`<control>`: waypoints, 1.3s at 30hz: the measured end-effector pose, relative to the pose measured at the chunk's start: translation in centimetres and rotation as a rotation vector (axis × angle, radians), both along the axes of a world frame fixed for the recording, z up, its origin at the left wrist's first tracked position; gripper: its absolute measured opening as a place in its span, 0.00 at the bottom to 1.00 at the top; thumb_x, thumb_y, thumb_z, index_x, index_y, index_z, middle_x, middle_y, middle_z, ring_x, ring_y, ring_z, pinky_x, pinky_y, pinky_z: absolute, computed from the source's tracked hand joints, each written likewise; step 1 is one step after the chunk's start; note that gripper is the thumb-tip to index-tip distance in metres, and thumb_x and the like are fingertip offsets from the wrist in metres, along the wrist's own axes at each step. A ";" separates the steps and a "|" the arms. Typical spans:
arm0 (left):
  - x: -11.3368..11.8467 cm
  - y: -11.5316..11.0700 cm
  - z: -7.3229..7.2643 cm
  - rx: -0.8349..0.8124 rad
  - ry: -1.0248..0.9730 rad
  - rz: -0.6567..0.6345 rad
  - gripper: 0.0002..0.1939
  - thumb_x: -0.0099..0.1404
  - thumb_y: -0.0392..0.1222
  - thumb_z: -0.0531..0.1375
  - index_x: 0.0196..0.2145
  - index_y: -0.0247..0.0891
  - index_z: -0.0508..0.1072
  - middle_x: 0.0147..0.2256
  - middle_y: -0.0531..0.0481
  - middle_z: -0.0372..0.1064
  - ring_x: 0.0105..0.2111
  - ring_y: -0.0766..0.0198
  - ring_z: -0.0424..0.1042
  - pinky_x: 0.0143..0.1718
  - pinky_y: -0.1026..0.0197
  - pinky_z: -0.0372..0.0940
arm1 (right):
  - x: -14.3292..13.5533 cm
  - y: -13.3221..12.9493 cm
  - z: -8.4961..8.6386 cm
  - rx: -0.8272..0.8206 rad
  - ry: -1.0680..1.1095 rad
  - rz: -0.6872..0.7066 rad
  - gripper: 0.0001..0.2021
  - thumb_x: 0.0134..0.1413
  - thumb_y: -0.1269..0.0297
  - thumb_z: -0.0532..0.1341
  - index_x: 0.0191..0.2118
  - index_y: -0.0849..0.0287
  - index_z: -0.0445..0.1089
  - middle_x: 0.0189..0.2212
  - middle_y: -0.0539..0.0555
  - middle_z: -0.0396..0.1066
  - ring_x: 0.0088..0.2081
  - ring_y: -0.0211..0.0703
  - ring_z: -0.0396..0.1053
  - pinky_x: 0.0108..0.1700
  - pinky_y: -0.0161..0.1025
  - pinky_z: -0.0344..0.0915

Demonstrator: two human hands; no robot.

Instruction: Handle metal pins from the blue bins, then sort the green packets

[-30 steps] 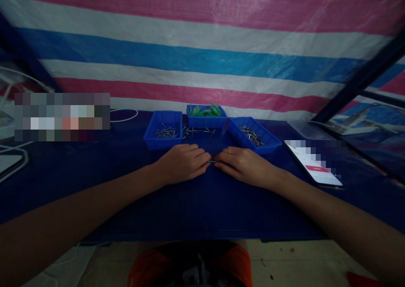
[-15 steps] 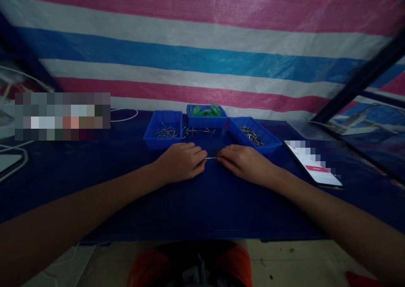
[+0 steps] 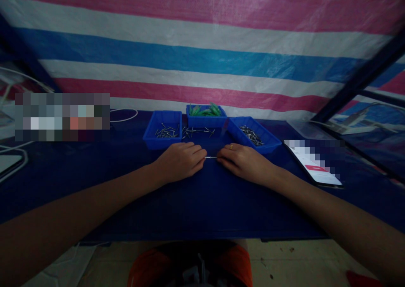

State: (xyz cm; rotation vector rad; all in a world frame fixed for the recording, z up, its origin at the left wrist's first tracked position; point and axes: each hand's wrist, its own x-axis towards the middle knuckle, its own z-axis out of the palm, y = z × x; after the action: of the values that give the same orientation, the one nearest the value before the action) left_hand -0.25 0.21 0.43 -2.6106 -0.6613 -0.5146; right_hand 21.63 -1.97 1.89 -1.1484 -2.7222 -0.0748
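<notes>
My left hand point(image 3: 182, 162) and my right hand point(image 3: 243, 162) face each other over the dark blue table. A thin silvery metal rod point(image 3: 211, 157) spans the small gap between them, roughly level. Fingers of both hands are pinched on it, one hand at each end, so its ends are hidden. Its exact kind is too small to tell. Beyond the left hand, a blue bin point(image 3: 163, 141) contains several slim metal pins point(image 3: 167, 131). Past the right hand, another blue bin point(image 3: 268, 142) contains many short metal pieces point(image 3: 251, 135).
Loose metal pins point(image 3: 207, 130) lie between the bins. Behind them, a third blue bin point(image 3: 207, 121) holds green pieces point(image 3: 205, 110). A lit phone point(image 3: 319, 171) lies at right, a white-edged device point(image 3: 12, 165) at far left. Striped sheeting point(image 3: 202, 59) hangs behind the table point(image 3: 202, 207).
Almost nothing differs. Both hands stay in place on the thin metal rod, and slightly more of it seems to show between the fingers.
</notes>
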 end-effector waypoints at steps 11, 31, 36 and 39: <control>-0.1 0.0 0.0 0.003 0.007 -0.051 0.08 0.66 0.38 0.51 0.34 0.36 0.68 0.29 0.52 0.66 0.29 0.64 0.65 0.31 0.63 0.59 | 0.0 0.1 -0.2 -0.027 0.015 0.007 0.07 0.58 0.68 0.53 0.35 0.63 0.67 0.32 0.55 0.66 0.33 0.40 0.64 0.36 0.36 0.60; 0.0 0.4 -0.4 -0.065 0.035 -0.022 0.09 0.66 0.39 0.50 0.32 0.36 0.69 0.27 0.51 0.67 0.28 0.64 0.65 0.31 0.62 0.58 | -0.5 -0.7 0.9 0.017 0.142 0.085 0.13 0.62 0.64 0.49 0.38 0.64 0.69 0.33 0.56 0.68 0.36 0.40 0.66 0.41 0.38 0.63; 0.1 0.3 -0.3 -0.059 0.029 -0.009 0.09 0.65 0.39 0.51 0.32 0.35 0.69 0.27 0.50 0.67 0.29 0.64 0.65 0.31 0.62 0.58 | -0.3 -0.5 0.7 0.032 0.119 0.066 0.13 0.62 0.64 0.50 0.37 0.64 0.69 0.32 0.56 0.68 0.35 0.41 0.66 0.40 0.38 0.63; 0.1 0.2 -0.2 -0.059 0.022 0.003 0.09 0.65 0.39 0.51 0.31 0.35 0.69 0.27 0.51 0.67 0.28 0.64 0.65 0.31 0.62 0.58 | -0.1 -0.2 0.5 0.031 0.089 0.050 0.13 0.62 0.64 0.50 0.37 0.64 0.69 0.31 0.55 0.67 0.34 0.41 0.66 0.39 0.37 0.63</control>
State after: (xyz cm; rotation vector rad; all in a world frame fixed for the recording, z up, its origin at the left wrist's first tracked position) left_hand -0.18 0.45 0.25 -2.6661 -0.6830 -0.4715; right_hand 21.56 -2.14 2.42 -1.0484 -2.6611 -0.0572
